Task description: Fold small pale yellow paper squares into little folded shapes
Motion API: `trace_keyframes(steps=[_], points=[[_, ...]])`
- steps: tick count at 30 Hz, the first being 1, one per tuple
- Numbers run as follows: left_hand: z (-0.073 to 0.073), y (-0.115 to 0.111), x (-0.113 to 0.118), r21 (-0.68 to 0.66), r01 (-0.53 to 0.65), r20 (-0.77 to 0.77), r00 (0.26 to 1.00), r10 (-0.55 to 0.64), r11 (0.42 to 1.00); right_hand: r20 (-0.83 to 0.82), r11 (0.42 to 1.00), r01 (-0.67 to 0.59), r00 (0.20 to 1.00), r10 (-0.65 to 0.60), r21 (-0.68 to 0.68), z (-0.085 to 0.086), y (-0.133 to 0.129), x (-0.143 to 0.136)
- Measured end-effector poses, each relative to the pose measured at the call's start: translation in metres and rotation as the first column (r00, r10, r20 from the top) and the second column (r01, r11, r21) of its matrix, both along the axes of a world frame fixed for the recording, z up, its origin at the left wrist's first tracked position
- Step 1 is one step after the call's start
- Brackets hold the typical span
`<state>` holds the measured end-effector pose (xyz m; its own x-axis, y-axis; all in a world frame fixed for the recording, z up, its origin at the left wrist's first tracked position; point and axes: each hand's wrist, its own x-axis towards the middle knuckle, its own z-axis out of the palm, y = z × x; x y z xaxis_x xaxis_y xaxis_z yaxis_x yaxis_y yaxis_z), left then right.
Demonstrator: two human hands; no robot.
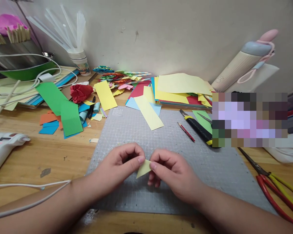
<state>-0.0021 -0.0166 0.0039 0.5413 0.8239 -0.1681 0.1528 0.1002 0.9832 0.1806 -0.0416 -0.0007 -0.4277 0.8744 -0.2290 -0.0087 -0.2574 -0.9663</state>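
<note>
A small pale yellow piece of paper (144, 169), roughly triangular, is pinched between both hands above the grey cutting mat (127, 195). My left hand (125, 159) grips its upper left edge between thumb and curled fingers. On the other side, my right hand (168, 170) holds the upper right corner the same way. One pointed corner hangs down to the left. Beyond the hands, a pale yellow paper strip (150, 113) lies on the mat's far edge. A short pencil (186, 132) and a black and yellow utility knife (197, 127) rest to the right.
Scissors with red and yellow handles (266, 175) lie at the right. A white glue gun (5, 149) sits at the left, its cable crossing near my left forearm. Green paper strips (70, 118), a red paper flower (81, 93) and stacked coloured paper (183, 85) lie at the back.
</note>
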Motion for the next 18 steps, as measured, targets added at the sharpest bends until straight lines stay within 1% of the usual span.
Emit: trace_keyframes(steps=[5, 7, 9, 11, 14, 18], points=[[0.0066, -0.0015, 0.0023, 0.072, 0.077, -0.135, 0.989, -0.067, 0.994, 0.058, 0.998, -0.02, 0.998, 0.017, 0.062, -0.0009, 0.0007, 0.0007], [0.0074, -0.0022, 0.0031, 0.116, 0.107, -0.173, 0.981, -0.085, 0.988, 0.116, 0.995, -0.023, 0.993, 0.011, 0.102, -0.0017, 0.0004, 0.0007], [0.0067, -0.0024, 0.0031, 0.178, 0.1, -0.189, 0.98, -0.065, 0.979, 0.167, 0.992, -0.035, 0.986, 0.014, 0.121, -0.0017, -0.0002, 0.0005], [0.0053, -0.0022, 0.0024, 0.215, 0.069, -0.192, 0.981, -0.027, 0.974, 0.172, 0.992, -0.042, 0.985, 0.021, 0.116, -0.0009, -0.0009, 0.0], [0.0042, -0.0025, 0.0012, 0.217, 0.061, -0.215, 0.976, -0.014, 0.974, 0.2, 0.992, -0.054, 0.979, 0.03, 0.118, 0.0, -0.0019, -0.001], [0.0043, -0.0051, 0.0012, 0.225, 0.144, -0.241, 0.967, -0.088, 0.964, 0.301, 0.971, -0.111, 0.953, 0.044, 0.211, -0.002, -0.0032, -0.0012]])
